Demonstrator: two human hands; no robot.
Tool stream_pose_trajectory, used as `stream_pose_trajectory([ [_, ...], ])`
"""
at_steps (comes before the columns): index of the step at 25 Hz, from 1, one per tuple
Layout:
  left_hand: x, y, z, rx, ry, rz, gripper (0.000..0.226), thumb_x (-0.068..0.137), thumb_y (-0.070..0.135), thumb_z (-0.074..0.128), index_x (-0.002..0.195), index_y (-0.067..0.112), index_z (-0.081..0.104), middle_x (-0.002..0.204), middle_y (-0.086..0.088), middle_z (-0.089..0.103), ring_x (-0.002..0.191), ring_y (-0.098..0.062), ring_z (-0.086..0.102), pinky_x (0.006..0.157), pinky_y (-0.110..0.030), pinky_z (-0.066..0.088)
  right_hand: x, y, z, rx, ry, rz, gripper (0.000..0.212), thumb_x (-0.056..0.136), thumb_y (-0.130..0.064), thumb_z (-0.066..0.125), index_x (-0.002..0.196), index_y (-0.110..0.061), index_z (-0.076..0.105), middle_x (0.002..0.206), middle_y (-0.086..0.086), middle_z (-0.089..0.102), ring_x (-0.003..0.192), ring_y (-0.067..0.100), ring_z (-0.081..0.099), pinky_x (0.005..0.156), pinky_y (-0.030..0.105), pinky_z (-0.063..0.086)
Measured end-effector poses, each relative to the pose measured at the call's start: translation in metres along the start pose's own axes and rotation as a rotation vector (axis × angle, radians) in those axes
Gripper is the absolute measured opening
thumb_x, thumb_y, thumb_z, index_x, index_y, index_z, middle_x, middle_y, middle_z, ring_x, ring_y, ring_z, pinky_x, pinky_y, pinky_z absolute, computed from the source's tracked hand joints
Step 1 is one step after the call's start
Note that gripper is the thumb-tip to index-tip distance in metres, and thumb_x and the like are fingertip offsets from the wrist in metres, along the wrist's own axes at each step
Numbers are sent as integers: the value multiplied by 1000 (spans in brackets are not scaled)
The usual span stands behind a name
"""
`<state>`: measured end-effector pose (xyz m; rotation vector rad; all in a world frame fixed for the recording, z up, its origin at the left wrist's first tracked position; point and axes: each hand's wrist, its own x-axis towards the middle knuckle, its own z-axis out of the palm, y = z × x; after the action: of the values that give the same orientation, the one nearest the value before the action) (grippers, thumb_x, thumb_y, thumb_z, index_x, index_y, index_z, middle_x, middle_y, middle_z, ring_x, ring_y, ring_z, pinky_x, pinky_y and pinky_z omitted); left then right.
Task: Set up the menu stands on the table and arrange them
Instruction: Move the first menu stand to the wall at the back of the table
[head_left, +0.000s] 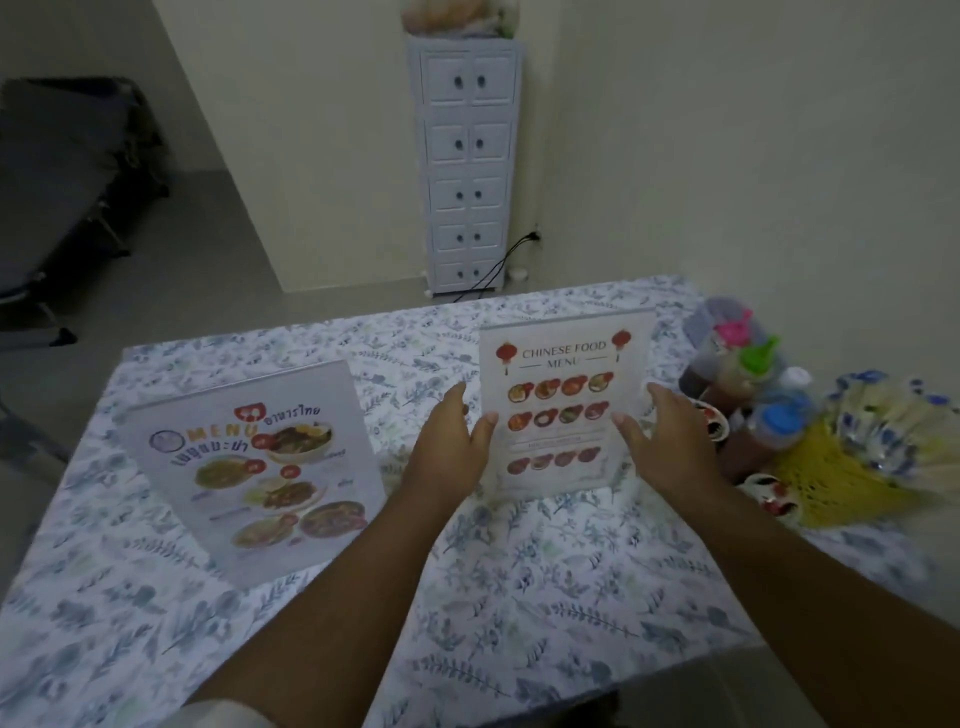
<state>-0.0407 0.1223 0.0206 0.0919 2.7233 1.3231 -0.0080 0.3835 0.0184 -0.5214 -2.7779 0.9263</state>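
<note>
A: Head view: what could go wrong here?

B: The Chinese food menu stand (565, 410) stands upright on the table (519, 597). A lopsided push could tip it or knock it into the sauce bottles (748, 384) just beside it.

A: And the grip?

B: The left hand (449, 441) and right hand (662, 441) flank its side edges, fingers spread; thumbs touch the front. The Thai menu stand (260, 467) stands apart, left.

We can't read the small print on the Chinese menu stand (566, 405), and its base edges sit behind the hands. Sauce bottles (748, 384) blur together; the table (519, 597) runs off frame.
</note>
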Motion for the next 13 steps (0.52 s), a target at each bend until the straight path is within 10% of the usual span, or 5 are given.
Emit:
stream_pose_trajectory([
  [4, 28, -4, 5, -52, -10, 12, 31, 103, 37, 49, 106, 12, 67, 103, -7, 75, 86, -21, 69, 75, -39, 59, 42, 4, 2, 171, -79, 27, 19, 104, -33, 53, 99, -15, 56, 86, 1, 66, 78, 22, 66, 59, 31, 43],
  [13, 164, 70, 27, -225, 121, -42, 24, 103, 27, 52, 107, 15, 73, 104, 2, 76, 94, -15, 75, 79, -36, 65, 216, 4, -15, 347, -58, -53, 26, 105, -35, 52, 86, -17, 54, 78, -1, 67, 66, 14, 62, 53, 25, 43],
])
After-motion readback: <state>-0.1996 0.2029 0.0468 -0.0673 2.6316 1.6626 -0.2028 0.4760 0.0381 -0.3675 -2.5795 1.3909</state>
